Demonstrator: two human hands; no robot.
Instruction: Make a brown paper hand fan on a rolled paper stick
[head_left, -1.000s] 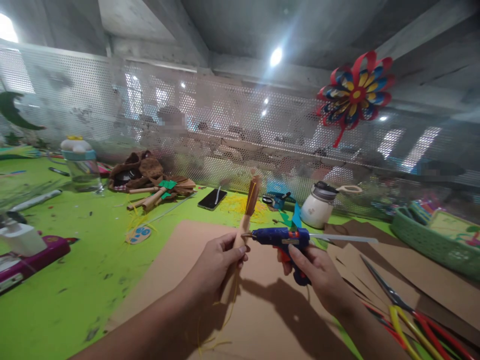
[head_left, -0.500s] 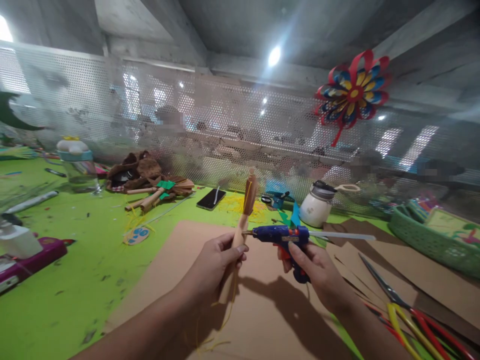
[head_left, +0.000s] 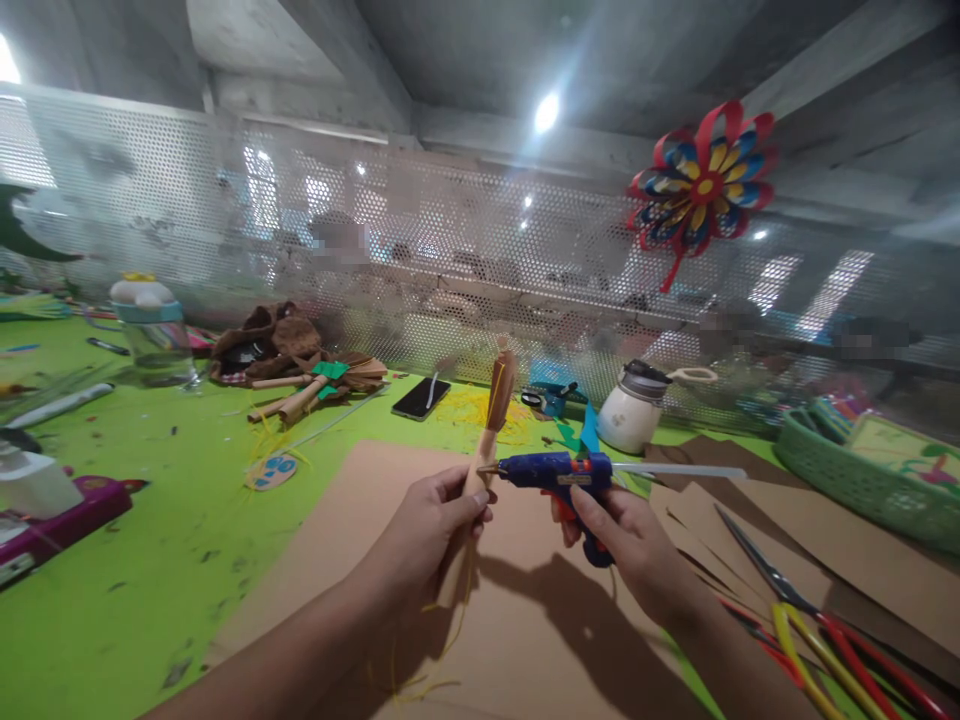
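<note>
My left hand (head_left: 442,520) is closed round a rolled brown paper tube (head_left: 487,446), held upright and slightly tilted. Darker brown paper wraps its upper part, and yellow string (head_left: 461,612) trails from it to below the hand. In my right hand (head_left: 626,530) is a blue hot glue gun (head_left: 551,470), gripped by its handle near the orange trigger. A long clear glue stick (head_left: 682,470) sticks out of its back end. The metal nozzle points left and meets the tube just above my left fingers; whether glue is coming out is too small to tell.
Brown paper (head_left: 352,510) lies beneath my hands on the green table (head_left: 187,530). Scissors (head_left: 787,580) and paper pieces sit at right, beside a green basket (head_left: 862,480). Behind are a phone (head_left: 421,397), a white jug (head_left: 632,412) and paper rolls (head_left: 307,395). A purple power strip (head_left: 97,510) is at left.
The glue gun in my right hand has shifted slightly left, so its nozzle sits further across the tube. My left hand and the tube hold nearly still.
</note>
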